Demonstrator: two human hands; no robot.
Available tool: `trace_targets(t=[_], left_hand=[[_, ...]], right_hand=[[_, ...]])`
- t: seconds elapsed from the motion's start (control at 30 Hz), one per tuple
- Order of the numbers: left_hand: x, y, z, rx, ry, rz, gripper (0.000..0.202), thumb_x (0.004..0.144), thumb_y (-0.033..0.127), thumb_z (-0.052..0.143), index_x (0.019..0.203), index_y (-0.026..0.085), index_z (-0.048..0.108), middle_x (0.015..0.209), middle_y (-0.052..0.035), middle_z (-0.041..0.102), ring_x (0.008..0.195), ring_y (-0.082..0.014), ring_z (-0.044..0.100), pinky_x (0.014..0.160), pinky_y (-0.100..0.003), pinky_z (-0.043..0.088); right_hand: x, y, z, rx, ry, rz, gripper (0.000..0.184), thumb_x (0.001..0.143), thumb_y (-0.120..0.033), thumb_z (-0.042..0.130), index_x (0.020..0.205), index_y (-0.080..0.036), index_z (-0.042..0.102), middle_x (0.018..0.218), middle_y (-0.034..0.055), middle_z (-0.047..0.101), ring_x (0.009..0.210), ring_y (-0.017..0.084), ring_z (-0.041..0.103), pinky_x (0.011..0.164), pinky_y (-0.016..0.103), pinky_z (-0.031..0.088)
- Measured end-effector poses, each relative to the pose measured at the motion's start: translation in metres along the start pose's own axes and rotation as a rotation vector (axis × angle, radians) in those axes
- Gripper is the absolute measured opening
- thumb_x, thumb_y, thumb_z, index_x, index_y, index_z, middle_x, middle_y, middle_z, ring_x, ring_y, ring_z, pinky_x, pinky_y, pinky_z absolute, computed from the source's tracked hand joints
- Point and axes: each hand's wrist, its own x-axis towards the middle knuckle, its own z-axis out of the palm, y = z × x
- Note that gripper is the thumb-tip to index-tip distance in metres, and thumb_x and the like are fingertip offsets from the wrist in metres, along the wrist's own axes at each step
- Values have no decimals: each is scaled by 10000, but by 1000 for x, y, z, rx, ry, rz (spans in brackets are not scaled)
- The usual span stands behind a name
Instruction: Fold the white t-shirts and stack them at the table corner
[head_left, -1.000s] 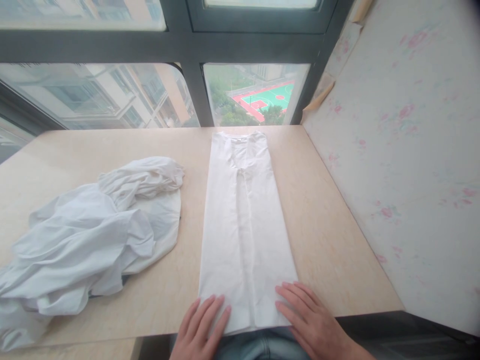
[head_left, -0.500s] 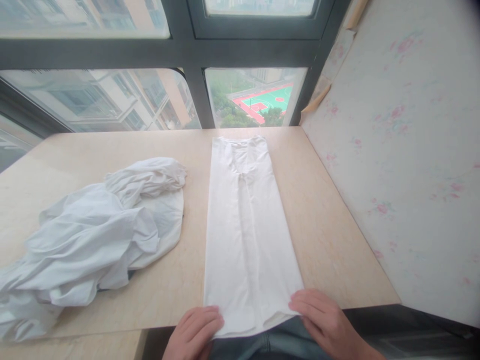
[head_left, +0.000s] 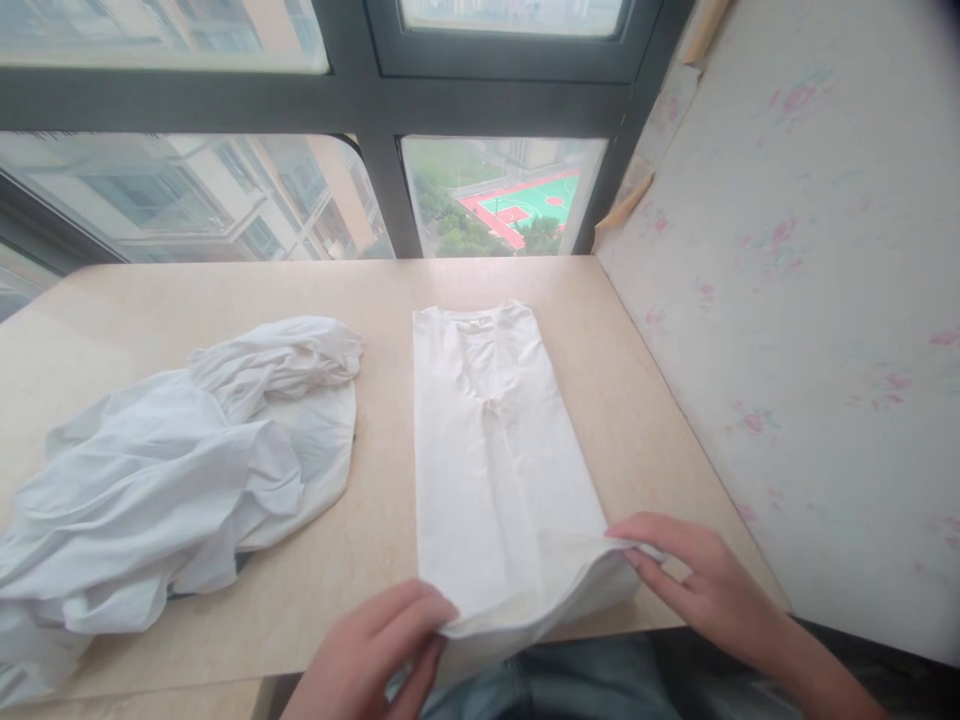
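Observation:
A white shirt lies folded into a long narrow strip on the light wooden table, collar toward the window. My left hand pinches the near left corner of its bottom hem. My right hand grips the near right corner. Both hands hold the hem lifted a little off the table, so the near end curls up.
A crumpled heap of white cloth covers the table's left side. A window runs along the far edge. A flower-patterned wall stands close on the right. Blue jeans show below the near edge.
Both hands went from lying flat on the hem to gripping its corners and lifting it. The shirt has slid toward me, away from the window.

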Motion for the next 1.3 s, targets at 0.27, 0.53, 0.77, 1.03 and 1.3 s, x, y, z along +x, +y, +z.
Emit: trace_targets(t=[0.27, 0.53, 0.77, 1.03, 1.3], left_hand=[[128, -139, -3, 48, 277, -434, 272, 843, 364, 602, 1027, 191, 705, 805, -10, 710, 683, -147, 630, 685, -255, 506], [131, -179, 38, 103, 470, -507, 344, 884, 364, 558, 1159, 175, 640, 940, -36, 678, 686, -137, 570, 726, -284, 499], [119, -166, 44, 234, 546, -366, 363, 896, 268, 538, 1242, 164, 576, 1198, -125, 592, 1117, -244, 581, 944, -391, 523], [75, -148, 57, 389, 381, -356, 408, 930, 253, 504, 1325, 170, 563, 1373, -169, 506, 1267, -309, 514, 1068, -499, 456], [67, -139, 58, 468, 276, -238, 380, 952, 227, 454, 1299, 227, 608, 1516, -124, 455, 1412, -307, 403, 1115, -525, 399]], right_hand=[[171, 85, 43, 30, 89, 283, 323, 898, -349, 548, 1127, -193, 714, 770, 29, 696, 657, 157, 614, 646, 278, 508], [179, 123, 89, 26, 314, 291, 399, 890, -364, 530, 1216, -162, 640, 878, 56, 689, 685, 152, 603, 711, 301, 516], [156, 120, 89, -55, 503, 123, 267, 910, -259, 480, 1079, -200, 678, 1107, 122, 669, 1012, 230, 629, 858, 395, 566], [113, 117, 93, -244, 276, -39, 293, 909, -200, 496, 1114, -231, 704, 1417, 93, 546, 1300, 271, 493, 1085, 523, 449], [105, 104, 87, -327, 80, -207, 347, 938, -175, 454, 1191, -229, 686, 1440, 63, 558, 1412, 240, 412, 1123, 486, 406]])
